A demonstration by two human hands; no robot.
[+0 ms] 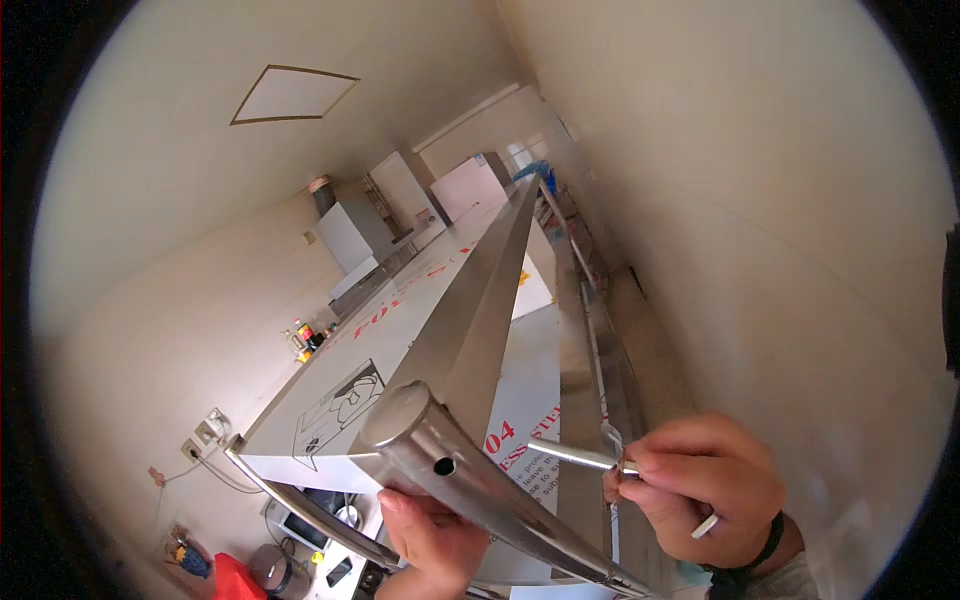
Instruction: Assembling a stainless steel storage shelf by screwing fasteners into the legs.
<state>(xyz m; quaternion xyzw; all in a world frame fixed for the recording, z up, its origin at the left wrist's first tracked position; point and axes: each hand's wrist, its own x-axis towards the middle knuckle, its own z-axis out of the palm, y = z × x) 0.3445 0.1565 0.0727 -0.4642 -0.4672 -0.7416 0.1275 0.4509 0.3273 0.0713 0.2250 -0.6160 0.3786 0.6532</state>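
Note:
A shiny stainless steel tube leg [500,505] with a round capped end and a dark hole crosses the near end of a long metal table frame. My left hand [435,545] is closed round this tube from below and behind; the tube hides some of its fingers. To the right, my right hand [705,485] pinches a silver threaded bolt [575,455] between thumb and fingers. The bolt points left toward the tube, apart from it. A short pale piece sticks out below the right fingers; I cannot make out whether it belongs to the bolt.
The film-covered metal panel [400,330] with red print stretches away from me, beside a folded steel edge [470,330]. A white carton [535,280] stands within the frame. A bare wall [780,220] rises close on the right. Wall sockets [205,435] and a red bag [238,578] are left.

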